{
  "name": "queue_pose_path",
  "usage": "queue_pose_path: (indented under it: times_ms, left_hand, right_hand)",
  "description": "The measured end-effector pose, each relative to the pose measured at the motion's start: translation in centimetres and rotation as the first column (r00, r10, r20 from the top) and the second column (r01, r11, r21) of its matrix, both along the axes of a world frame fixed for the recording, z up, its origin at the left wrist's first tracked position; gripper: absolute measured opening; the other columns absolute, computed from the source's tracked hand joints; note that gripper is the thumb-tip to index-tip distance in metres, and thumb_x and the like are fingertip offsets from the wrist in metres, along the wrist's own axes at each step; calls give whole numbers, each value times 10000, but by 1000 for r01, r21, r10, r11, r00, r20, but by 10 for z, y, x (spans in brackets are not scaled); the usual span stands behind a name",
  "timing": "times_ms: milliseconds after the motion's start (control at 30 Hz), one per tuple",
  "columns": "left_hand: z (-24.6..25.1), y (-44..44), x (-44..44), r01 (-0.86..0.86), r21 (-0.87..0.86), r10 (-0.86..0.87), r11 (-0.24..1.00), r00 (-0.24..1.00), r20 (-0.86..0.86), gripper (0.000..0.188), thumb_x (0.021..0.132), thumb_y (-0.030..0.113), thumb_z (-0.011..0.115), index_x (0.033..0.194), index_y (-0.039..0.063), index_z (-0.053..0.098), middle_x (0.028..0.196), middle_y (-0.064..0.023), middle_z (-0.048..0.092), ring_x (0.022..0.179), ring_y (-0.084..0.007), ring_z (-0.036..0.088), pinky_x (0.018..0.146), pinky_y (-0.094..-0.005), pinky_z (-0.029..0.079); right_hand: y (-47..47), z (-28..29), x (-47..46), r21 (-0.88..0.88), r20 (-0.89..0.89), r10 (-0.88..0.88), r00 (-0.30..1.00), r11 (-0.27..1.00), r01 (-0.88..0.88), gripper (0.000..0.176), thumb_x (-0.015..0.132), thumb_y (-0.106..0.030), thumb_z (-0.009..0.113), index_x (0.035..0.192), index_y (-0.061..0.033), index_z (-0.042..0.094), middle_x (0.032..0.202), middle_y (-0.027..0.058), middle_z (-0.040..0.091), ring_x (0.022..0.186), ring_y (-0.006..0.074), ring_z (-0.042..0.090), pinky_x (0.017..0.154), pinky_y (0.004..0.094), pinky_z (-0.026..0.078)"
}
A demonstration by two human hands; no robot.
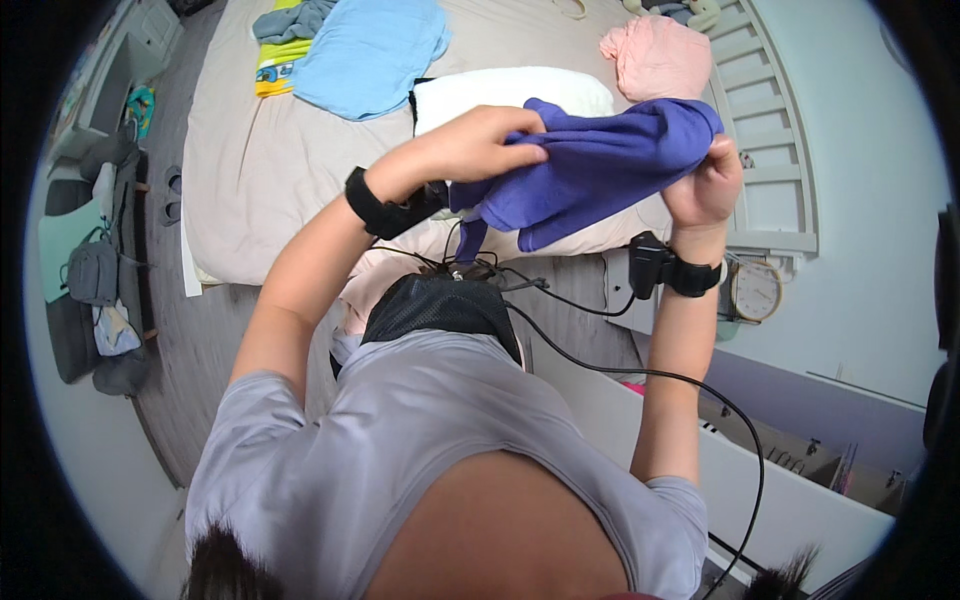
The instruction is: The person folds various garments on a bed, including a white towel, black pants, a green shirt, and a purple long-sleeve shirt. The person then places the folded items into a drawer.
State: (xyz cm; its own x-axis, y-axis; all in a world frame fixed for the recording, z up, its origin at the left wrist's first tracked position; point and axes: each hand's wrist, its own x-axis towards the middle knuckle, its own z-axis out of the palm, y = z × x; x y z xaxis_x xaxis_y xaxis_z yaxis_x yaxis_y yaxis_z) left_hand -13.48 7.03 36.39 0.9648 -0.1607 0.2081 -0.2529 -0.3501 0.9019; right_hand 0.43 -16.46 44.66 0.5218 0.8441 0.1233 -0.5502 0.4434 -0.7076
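Note:
A purple cloth garment (pixel 607 165) is stretched between my two hands, over the near edge of the bed. My left hand (pixel 487 142) pinches its left part between thumb and fingers. My right hand (pixel 705 184) holds the right end, with some fingers hidden by the fabric. Loose parts of the garment hang below my left hand. Just behind it a folded white cloth (pixel 510 90) lies on the bed, with a black edge showing at its left. Black straps with small devices circle both wrists.
On the bed (pixel 247 165) lie a light blue cloth (pixel 371 56), a yellow-green cloth (pixel 276 79), a grey cloth (pixel 292 22) and a pink cloth (pixel 664 60). A white bed rail (pixel 772 176) stands at right. Black cables (pixel 600 367) run past my right arm. An open drawer (pixel 795 480) is at lower right.

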Motion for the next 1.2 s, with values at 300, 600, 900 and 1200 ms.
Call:
queue_pose_path:
  times_ms: [300,600,900,1200]
  left_hand:
    - [35,38,20,-200,-92,215,976,953,212,245,976,294,488,1020,60,547,827,64,459,777,-24,404,697,-172,360]
    - [93,19,31,-157,187,87,970,937,338,252,963,263,482,1050,36,548,894,-52,578,847,-142,532,782,-263,430]
    - [91,-40,49,-29,-101,40,994,993,109,245,974,258,485,1078,52,568,899,-39,587,814,-120,531,767,-263,440]
    - [74,-29,26,0,-148,38,989,967,252,494,846,284,688,1233,38,505,1207,-104,561,1137,-183,531,964,-310,423]
  right_hand:
    - [-35,21,8,-487,239,-194,951,824,291,344,917,-228,482,1075,59,585,1082,137,639,972,199,616,911,322,461]
    - [-45,3,15,-722,624,602,499,199,663,258,786,-193,639,939,14,618,820,74,624,706,110,559,644,234,444]
    - [7,7,-65,-349,841,51,539,812,468,411,824,-220,692,1102,45,546,954,77,617,904,145,589,770,287,482]
    - [3,-1,-32,-277,56,-203,978,938,210,342,982,-237,408,1154,25,545,1094,120,630,964,207,636,836,323,521]
